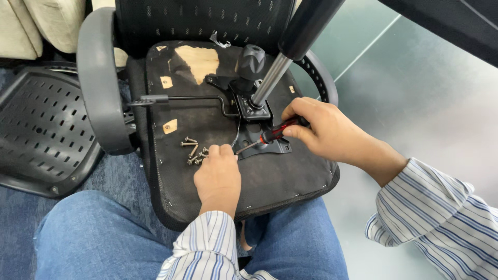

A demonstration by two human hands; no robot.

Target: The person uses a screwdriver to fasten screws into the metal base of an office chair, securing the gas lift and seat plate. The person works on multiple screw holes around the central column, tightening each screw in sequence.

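An upturned office chair seat (pixel 270 176) lay across the person's lap, its black metal mechanism plate (pixel 254 111) uppermost. The right hand (pixel 324 129) gripped a red-and-black screwdriver (pixel 270 136) — tip on the plate — while the left hand (pixel 218 176), curled, touched loose screws (pixel 193 150).

Left hand (pixel 218 176) hides fingertips among screws (pixel 193 150); gas cylinder (pixel 290 46) cut off by top edge (upper end unseen).
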